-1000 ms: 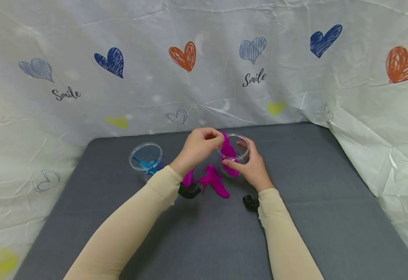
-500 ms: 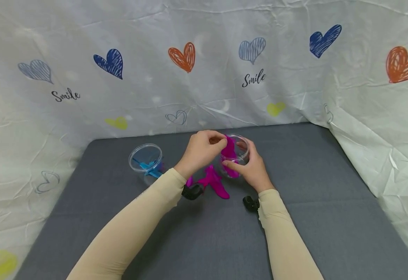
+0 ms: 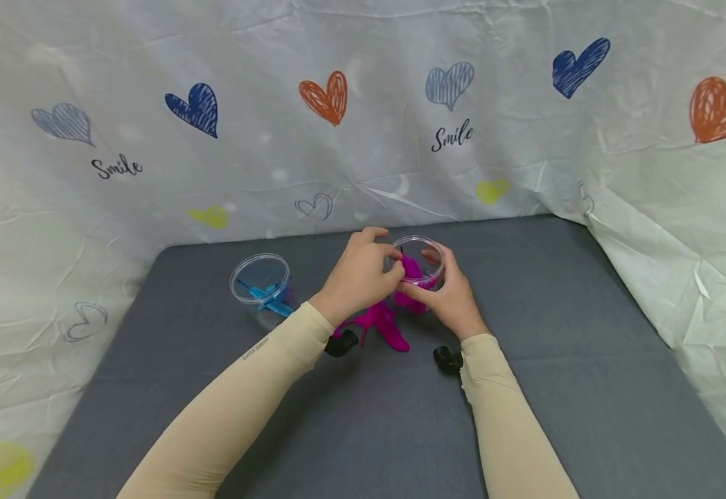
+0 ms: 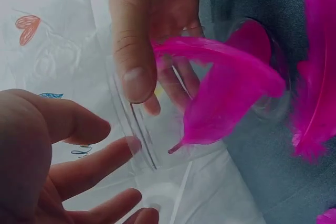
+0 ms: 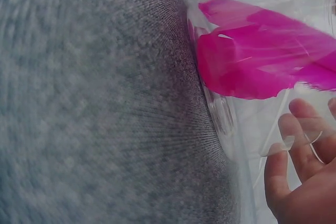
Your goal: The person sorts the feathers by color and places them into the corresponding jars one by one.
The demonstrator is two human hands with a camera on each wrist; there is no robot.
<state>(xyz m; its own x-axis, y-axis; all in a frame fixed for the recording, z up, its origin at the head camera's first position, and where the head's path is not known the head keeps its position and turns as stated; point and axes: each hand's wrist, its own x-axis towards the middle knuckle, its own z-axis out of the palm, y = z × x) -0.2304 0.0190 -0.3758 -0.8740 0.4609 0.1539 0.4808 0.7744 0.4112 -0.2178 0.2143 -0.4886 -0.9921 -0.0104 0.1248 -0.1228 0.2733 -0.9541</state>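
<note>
Magenta feathers are now sitting lower inside the clear plastic cup, seemingly released there. The left hand is hovering at its mouth, fingers parted, holding nothing; the right hand is gripping the cup. Other magenta feathers are lying on the surface nearby.

Creased white heart-print sheet behind grey table.
</note>
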